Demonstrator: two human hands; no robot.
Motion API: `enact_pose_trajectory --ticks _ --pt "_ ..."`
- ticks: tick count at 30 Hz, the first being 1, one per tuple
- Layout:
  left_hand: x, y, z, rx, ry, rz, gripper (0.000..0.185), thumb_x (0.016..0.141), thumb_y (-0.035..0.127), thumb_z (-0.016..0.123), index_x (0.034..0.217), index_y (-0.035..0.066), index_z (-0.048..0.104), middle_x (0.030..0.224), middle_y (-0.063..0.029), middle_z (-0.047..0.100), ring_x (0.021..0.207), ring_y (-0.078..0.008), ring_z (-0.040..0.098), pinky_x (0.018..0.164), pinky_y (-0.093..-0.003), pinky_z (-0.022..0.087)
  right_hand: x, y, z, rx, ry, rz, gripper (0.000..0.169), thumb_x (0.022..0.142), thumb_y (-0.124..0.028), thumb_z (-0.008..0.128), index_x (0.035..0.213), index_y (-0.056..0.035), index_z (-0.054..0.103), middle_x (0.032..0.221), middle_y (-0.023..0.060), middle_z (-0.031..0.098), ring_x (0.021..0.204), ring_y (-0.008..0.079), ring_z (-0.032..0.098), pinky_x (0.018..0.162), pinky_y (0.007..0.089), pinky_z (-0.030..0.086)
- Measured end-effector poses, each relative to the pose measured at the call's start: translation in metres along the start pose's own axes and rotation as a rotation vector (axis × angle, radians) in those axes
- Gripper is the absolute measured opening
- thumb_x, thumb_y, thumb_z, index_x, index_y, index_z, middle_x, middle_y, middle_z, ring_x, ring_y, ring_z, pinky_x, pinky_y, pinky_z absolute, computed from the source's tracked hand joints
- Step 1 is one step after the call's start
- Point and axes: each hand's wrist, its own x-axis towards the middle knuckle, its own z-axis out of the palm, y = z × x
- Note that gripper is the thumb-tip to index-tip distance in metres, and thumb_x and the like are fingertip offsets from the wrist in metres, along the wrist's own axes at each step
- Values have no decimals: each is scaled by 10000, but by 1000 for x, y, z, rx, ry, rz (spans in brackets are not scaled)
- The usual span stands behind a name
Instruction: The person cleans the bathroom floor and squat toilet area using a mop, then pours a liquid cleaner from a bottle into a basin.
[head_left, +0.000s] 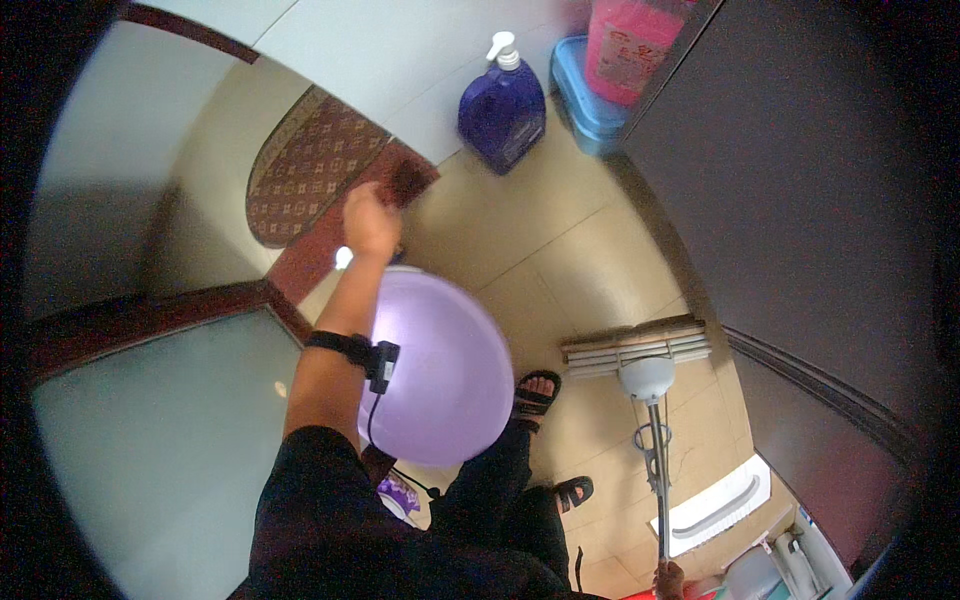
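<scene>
My right hand (668, 579), at the lower right, is closed round the metal handle (660, 480) of a sponge mop. The mop's wide head (637, 351) lies on the tiled floor. My left arm, with a black strap and small device on it, reaches out over a purple plastic basin (442, 367). At its end my left hand (371, 221) is blurred, above the dark red threshold (322, 232). A dark blurred patch lies just past its fingers; whether the hand holds it I cannot tell.
A purple pump bottle (502, 112) stands by the white wall. Near it a pink container (630, 52) rests on a blue lidded box (581, 97). A patterned mat (300, 172) lies past the threshold. A white squat toilet (712, 506) is at the lower right, a glass door panel (165, 457) at the left.
</scene>
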Motion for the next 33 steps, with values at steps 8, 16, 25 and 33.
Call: enact_pose_trajectory --ticks 8,16,25,33 --pt "-42 -125 6 279 -517 -467 729 652 388 733 1210 30 431 1140 -200 542 1097 -359 513 900 -406 447 3 2 2 11 -28 -35 283 903 -356 500 727 -135 514 520 -18 454 368 111 366 325 253 289" --pt "-35 -85 27 292 -581 -285 468 690 209 694 1112 89 533 1077 -202 570 974 -350 578 848 -411 471 -1 4 -1 -78 48 -197 221 898 -321 505 793 -127 525 557 -9 451 407 131 378 340 273 307" --pt "-6 89 19 -15 -383 193 482 741 214 691 1170 76 520 985 -202 584 914 -359 583 770 -434 482 -18 -28 -7 -248 -71 -40 210 848 -253 536 941 -65 542 643 79 509 535 236 480 443 357 410" --pt "46 180 121 -184 -364 295 565 737 301 694 1191 18 511 944 -216 605 879 -366 574 776 -441 465 -24 -66 -2 -384 178 -440 344 905 -321 474 761 -11 510 668 201 520 605 356 502 493 448 388"
